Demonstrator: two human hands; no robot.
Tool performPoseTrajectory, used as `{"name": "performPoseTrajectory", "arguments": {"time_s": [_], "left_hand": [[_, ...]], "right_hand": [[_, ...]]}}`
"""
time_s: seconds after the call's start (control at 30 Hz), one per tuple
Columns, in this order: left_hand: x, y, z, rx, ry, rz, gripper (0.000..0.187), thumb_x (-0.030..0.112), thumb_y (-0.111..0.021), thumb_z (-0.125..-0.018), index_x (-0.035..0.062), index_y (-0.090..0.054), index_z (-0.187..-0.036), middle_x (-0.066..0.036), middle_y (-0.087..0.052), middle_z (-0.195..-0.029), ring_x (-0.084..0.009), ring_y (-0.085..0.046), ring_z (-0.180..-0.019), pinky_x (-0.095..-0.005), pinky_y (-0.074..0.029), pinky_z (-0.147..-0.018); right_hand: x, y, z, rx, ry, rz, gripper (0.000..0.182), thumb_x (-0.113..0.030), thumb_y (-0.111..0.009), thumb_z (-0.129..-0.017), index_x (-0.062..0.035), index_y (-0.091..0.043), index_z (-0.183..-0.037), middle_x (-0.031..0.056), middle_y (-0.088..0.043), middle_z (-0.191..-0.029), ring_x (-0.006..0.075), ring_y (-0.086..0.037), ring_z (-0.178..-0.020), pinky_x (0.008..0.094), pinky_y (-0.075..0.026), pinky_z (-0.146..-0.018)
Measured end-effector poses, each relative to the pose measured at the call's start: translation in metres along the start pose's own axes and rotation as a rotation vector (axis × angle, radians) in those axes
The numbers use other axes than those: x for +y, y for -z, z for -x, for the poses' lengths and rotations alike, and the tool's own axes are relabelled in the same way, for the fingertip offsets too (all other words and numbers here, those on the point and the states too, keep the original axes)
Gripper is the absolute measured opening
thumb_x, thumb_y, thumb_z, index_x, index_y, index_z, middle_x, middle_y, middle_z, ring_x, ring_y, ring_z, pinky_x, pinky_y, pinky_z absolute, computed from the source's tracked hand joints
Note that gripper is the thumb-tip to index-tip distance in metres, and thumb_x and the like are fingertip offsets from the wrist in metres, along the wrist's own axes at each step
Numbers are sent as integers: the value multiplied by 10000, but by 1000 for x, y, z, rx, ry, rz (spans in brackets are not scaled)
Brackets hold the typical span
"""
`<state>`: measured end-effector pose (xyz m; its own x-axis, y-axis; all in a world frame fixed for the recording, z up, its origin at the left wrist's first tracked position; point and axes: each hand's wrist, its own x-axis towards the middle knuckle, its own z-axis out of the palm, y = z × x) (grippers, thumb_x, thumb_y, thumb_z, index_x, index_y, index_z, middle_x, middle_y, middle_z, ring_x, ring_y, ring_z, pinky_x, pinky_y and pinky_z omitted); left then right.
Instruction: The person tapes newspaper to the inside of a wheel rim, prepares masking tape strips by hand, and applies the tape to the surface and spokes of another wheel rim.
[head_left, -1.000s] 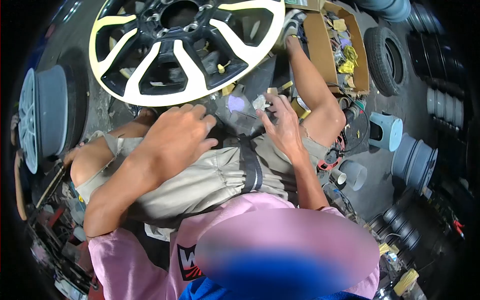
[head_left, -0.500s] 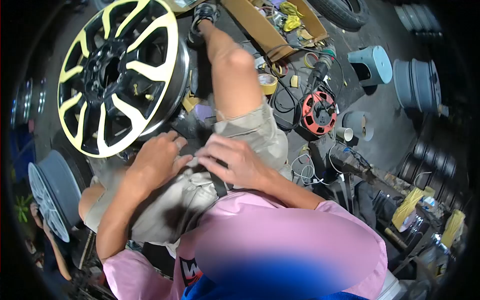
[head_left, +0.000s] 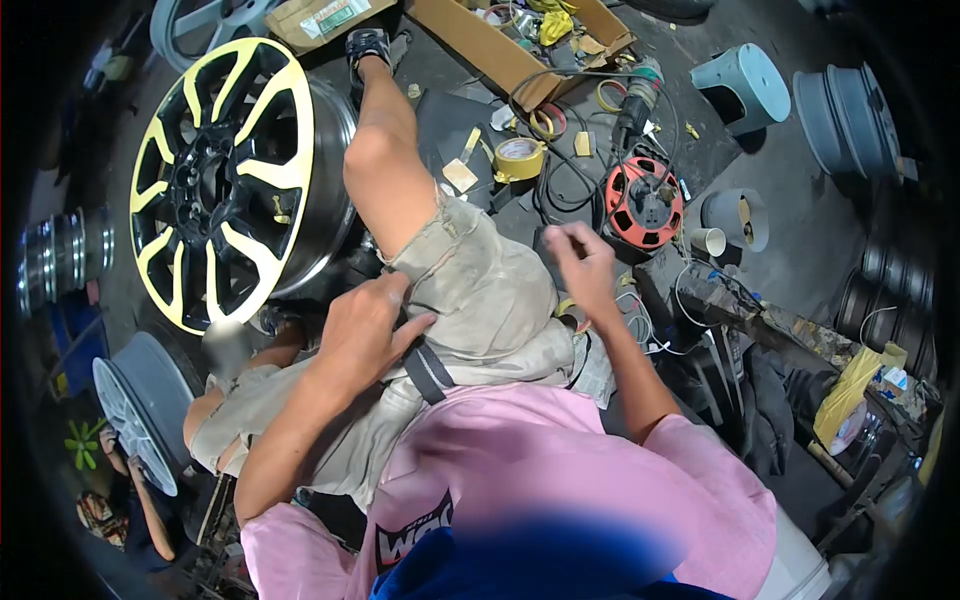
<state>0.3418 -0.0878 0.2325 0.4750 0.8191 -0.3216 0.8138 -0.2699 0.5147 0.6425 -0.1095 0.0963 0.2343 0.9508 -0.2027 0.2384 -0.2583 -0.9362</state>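
My left hand rests over the beige shorts, fingers bent and thumb spread apart, with nothing visible held. My right hand is raised beside the right edge of the shorts, left of the red cable reel. Its fingers are drawn together near a small dark shape; what they hold, if anything, is too small to make out. A black wheel rim with yellow tape on its spoke faces stands tilted, beyond my left hand and apart from it.
A yellow tape roll, black cables and a power tool lie on the floor. Behind are an open cardboard box and a blue stool. At lower left, another person's arm reaches to a grey rim.
My right hand has moved right and up, away from my left hand. My left hand has shifted slightly right. The view has shifted, showing more of the lower left.
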Motion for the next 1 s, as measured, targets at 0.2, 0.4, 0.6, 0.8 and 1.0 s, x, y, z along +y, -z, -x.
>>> {"name": "performPoseTrajectory", "arguments": {"time_s": [0.2,0.4,0.6,0.8,1.0], "left_hand": [[-8,-22,-4,92,-127,53,236,193,-751,-878,-1,-632,-940,-225,-647,-835,-446,-646,-802,-488,-508,-691],[-16,15,-19,331,-147,54,81,38,-662,-857,-16,-606,-833,-177,-598,-747,-312,-617,-658,-395,-482,-622],[-32,93,-22,567,197,15,196,115,-681,-917,-33,-563,-865,-111,-516,-668,-155,-447,-589,-316,-410,-557],[3,112,-10,331,98,-61,281,199,-809,-878,-23,-636,-868,-87,-549,-699,-147,-493,-609,-314,-409,-570],[-13,106,8,281,69,-81,247,179,-767,-906,-31,-645,-863,-114,-577,-745,-207,-546,-611,-344,-445,-583]], "right_hand": [[160,43,11,-63,-186,331,260,-249,-738,-930,6,-706,-887,92,-661,-699,155,-598,-632,341,-478,-617],[266,26,58,-143,-329,500,304,-294,-752,-844,3,-712,-894,188,-736,-841,371,-717,-805,445,-548,-752],[258,28,70,21,-463,633,451,-393,-771,-848,-8,-660,-1055,210,-706,-989,395,-672,-962,479,-516,-867],[278,21,47,81,-453,688,457,-423,-777,-857,10,-675,-963,234,-708,-921,375,-691,-875,481,-531,-805],[276,17,30,-277,-383,646,371,-385,-730,-837,-37,-699,-961,240,-712,-909,429,-694,-919,489,-531,-817]]}}
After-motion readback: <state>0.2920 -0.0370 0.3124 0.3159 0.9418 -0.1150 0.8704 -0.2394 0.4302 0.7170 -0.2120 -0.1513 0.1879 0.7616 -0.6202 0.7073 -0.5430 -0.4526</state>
